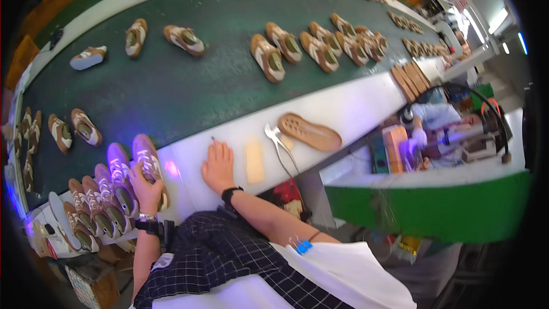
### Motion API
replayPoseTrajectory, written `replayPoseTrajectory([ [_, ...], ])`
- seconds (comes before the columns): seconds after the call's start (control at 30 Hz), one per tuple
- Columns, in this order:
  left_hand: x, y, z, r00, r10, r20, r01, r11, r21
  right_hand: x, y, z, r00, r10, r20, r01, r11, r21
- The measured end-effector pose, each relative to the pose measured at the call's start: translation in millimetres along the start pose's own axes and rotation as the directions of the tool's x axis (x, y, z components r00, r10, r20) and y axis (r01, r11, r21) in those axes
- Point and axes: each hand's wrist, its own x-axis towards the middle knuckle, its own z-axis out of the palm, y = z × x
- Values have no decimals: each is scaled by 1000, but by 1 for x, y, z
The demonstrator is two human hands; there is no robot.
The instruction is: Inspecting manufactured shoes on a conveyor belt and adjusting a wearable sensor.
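Observation:
My left hand point(147, 191) is closed round a brown sneaker point(147, 151) with white laces, at the right end of a row of similar shoes point(96, 197) on the white ledge. The sneaker's toe points away from me. Flat on the ledge lies my right hand point(218, 167), fingers stretched out and nothing held. A small dark piece point(213, 138) sits just beyond its fingertips, too small to name. To its right are a pale yellow rectangular piece point(254, 161), metal pincers point(277, 142) and a tan shoe sole point(310, 132).
Beyond the white ledge point(366, 111) runs a dark green conveyor belt point(189, 91) carrying many sneakers point(320, 48), singly and in groups. More soles point(410, 80) lie farther right on the ledge. At the right, a co-worker's gloved hand point(418, 137) is at a machine behind a green-sided bench point(429, 209).

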Motion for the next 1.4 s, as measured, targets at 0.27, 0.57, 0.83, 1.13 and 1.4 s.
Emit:
replayPoseTrajectory([
  [0.27, -8, 9, -16, 998, -54, -31, 54, 998, 24, -1, 3, 1, 986, -1, 166, -4, 999, 33],
  [0.57, 2, 1, -4, 993, -93, -66, 92, 995, -30, 12, -2, -3, 979, -102, 175, 131, 978, -163],
  [0.83, 77, -25, -57, 869, -285, 405, 495, 487, -719, 19, 36, 14, 972, -142, 184, 158, 985, -70],
  [1.13, 144, 39, -186, 910, -399, 109, 231, 272, -934, 5, -156, -96, 320, -628, 709, -290, 648, 705],
  [1.4, 131, 69, -224, 941, -338, 24, 200, 497, -844, -57, -246, -87, -339, -655, 675, -620, 695, 363],
])
